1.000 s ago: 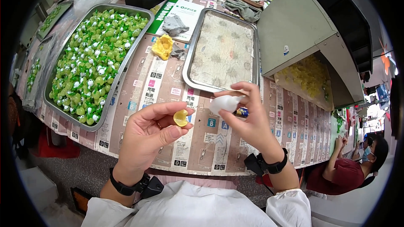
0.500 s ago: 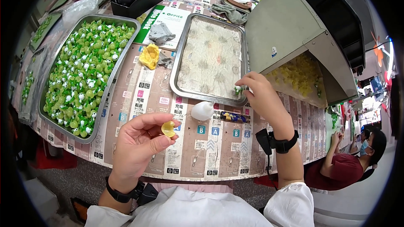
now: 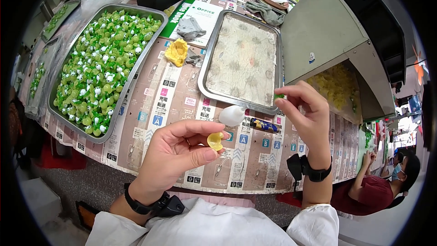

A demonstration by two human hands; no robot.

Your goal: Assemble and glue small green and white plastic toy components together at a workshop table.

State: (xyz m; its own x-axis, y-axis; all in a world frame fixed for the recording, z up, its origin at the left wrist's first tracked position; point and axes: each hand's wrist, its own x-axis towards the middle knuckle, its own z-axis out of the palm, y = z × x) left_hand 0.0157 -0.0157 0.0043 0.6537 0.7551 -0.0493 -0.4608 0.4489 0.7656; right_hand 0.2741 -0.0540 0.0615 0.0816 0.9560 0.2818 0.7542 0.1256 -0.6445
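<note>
Thumb and fingers of my left hand (image 3: 175,152) grip a small hollow yellow plastic piece (image 3: 215,140), its open side showing. My right hand (image 3: 307,107) pinches a tiny green piece (image 3: 278,96) between thumb and index finger, at the near right corner of a metal tray (image 3: 210,94). A worn pale sheet (image 3: 241,59) lines that tray. Between my hands and the tray lies a white squeeze bottle (image 3: 231,115), beside a dark blue and yellow tube (image 3: 264,125).
On the left, a metal tray (image 3: 95,139) is heaped with green and white figures. A crumpled yellow lump (image 3: 176,53) and grey lumps lie near a notebook (image 3: 209,14). A grey metal box (image 3: 325,41) holding yellow pieces (image 3: 334,84) stands right. A co-worker (image 3: 378,191) sits beyond.
My right hand has lifted the small green piece from the tray's near right corner. My left hand, still holding the yellow piece, appears further right as the whole view has shifted.
</note>
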